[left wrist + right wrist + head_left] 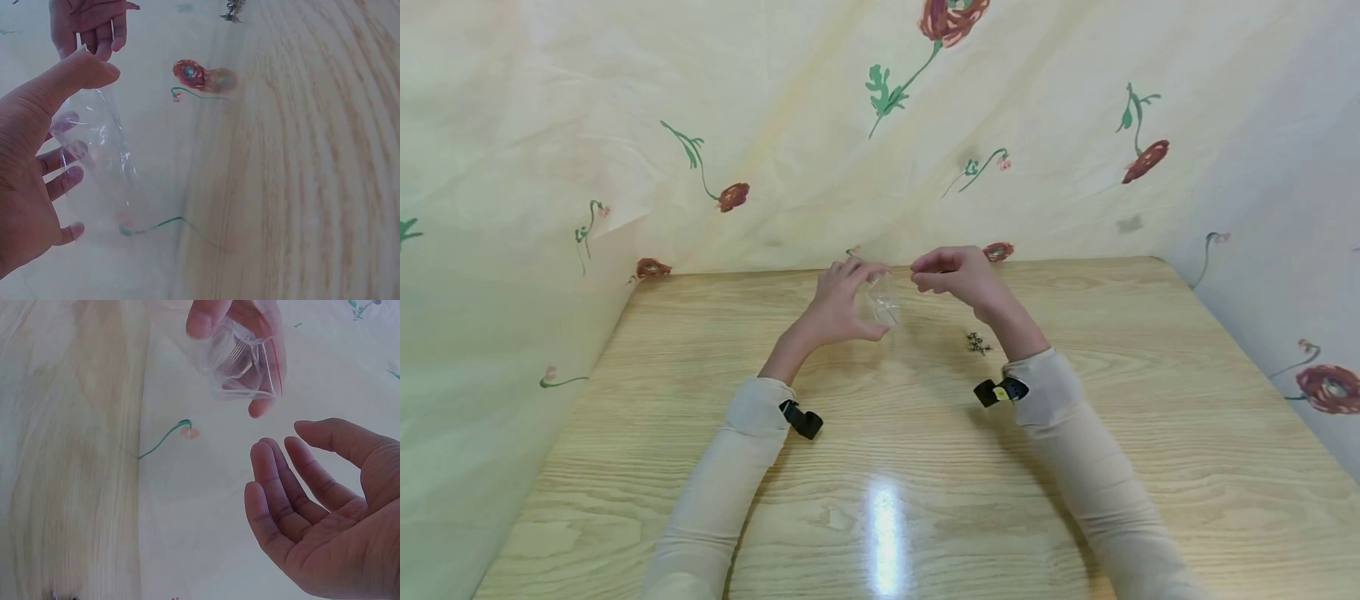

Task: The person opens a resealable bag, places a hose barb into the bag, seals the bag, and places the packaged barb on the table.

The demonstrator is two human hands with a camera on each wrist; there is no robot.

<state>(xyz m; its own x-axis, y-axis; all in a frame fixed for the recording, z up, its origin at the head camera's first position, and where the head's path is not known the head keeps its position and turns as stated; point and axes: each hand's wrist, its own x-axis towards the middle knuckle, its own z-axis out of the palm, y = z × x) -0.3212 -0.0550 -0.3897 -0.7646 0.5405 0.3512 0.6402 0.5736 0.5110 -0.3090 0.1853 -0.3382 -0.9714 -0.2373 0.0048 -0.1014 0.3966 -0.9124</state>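
Note:
My left hand [844,304] holds a small clear plastic zip bag [882,302] between thumb and fingers, above the far part of the table. In the right wrist view the bag's mouth [247,395] gapes towards the right hand, and a red line runs along its edge. Just right of the bag is my right hand [958,277], apart from it. Its fingers [265,465] are loosely bent, the thumb stands off from them, and nothing shows between them. Nearer than the right hand, a little pile of dark metal pieces [977,342], seemingly screws, lies on the table.
The wood-grain table [880,425] ends at a flowered cloth [805,150] hanging behind and at both sides. Each sleeve carries a small black camera, one on the left cuff [802,419] and one on the right [1000,392].

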